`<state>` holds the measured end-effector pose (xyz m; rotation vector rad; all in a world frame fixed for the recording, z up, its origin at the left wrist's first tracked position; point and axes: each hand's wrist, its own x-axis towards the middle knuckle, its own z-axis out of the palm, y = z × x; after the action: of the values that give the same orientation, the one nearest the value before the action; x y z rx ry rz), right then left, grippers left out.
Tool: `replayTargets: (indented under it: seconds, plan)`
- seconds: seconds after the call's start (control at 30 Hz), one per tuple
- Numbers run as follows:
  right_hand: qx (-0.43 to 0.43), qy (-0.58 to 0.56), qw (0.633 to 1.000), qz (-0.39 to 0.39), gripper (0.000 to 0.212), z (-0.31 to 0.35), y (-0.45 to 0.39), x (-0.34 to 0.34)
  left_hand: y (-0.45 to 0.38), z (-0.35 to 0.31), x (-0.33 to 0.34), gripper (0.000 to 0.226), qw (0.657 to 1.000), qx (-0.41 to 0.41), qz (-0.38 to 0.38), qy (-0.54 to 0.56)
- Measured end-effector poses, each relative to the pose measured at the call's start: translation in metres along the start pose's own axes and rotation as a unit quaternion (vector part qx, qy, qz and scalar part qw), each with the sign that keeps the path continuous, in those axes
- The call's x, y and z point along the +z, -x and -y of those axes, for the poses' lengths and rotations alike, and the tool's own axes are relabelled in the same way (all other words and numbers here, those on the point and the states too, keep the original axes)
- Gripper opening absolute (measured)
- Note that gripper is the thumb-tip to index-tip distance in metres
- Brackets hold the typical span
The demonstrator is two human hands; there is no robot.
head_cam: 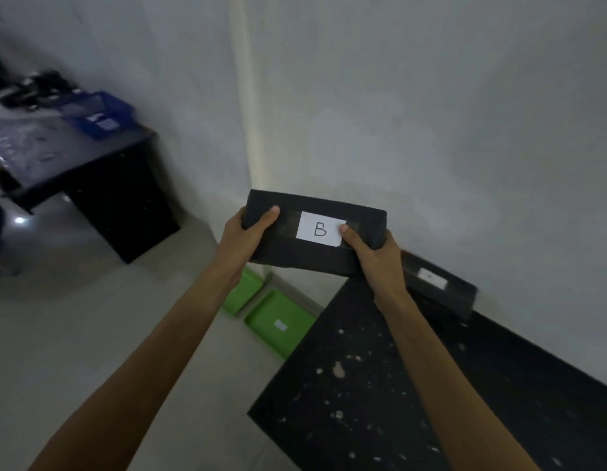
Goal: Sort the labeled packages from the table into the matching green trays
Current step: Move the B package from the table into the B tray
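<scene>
The left hand (247, 232) and right hand (373, 256) each clamp one end of the black package (285, 232) labeled B, above the green trays (261, 321).

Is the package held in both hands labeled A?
No, the white label on the black package held by the left hand and right hand reads B.

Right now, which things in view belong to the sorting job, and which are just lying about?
Part of the job:
- black package labelled B, held by the left hand and the right hand
- second black package on the speckled table, label unreadable
- two green trays on the floor

Just lying about:
- blue bin and blurred clutter on the far dark desk
</scene>
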<state>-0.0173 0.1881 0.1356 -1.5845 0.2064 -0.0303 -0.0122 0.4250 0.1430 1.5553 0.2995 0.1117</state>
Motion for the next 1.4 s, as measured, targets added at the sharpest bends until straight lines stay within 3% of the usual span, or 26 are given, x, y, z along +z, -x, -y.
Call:
replayTargets:
  seconds: [0.1,0.17,0.23,0.4,0.67,0.93,1.0,1.1,1.4]
  plan:
    - [0.016,0.024,1.000,0.010,0.050,-0.023,0.005,0.092,-0.024,0.027,-0.085,0.066,0.999,-0.026,-0.023,-0.004]
    - [0.030,0.036,0.999,0.017,0.049,-0.040,0.008,0.144,-0.037,0.045,-0.134,0.046,0.999,-0.034,-0.037,-0.017]
    - [0.054,0.047,0.997,0.022,0.055,-0.055,0.008,0.191,-0.047,0.057,-0.176,0.033,0.997,-0.045,-0.049,-0.037]
    - [0.103,0.100,0.989,0.032,0.073,-0.092,-0.002,0.292,-0.086,0.090,-0.263,0.037,0.991,-0.059,-0.053,-0.111]
    - [0.133,0.183,0.974,0.030,0.078,-0.172,-0.045,0.393,-0.164,0.161,-0.329,0.069,0.955,-0.093,-0.049,-0.276]
    - [0.185,0.261,0.947,0.030,0.103,-0.277,-0.143,0.496,-0.309,0.273,-0.373,0.079,0.920,-0.101,0.012,-0.378]
    - [0.200,0.274,0.940,0.029,0.097,-0.306,-0.172,0.517,-0.348,0.306,-0.378,0.083,0.912,-0.113,0.046,-0.392]
    - [0.221,0.291,0.930,0.033,0.078,-0.351,-0.216,0.540,-0.402,0.352,-0.381,0.079,0.896,-0.117,0.085,-0.420]
    - [0.256,0.257,0.931,-0.029,0.088,-0.518,-0.334,0.595,-0.561,0.511,-0.367,0.070,0.883,-0.125,0.147,-0.429]
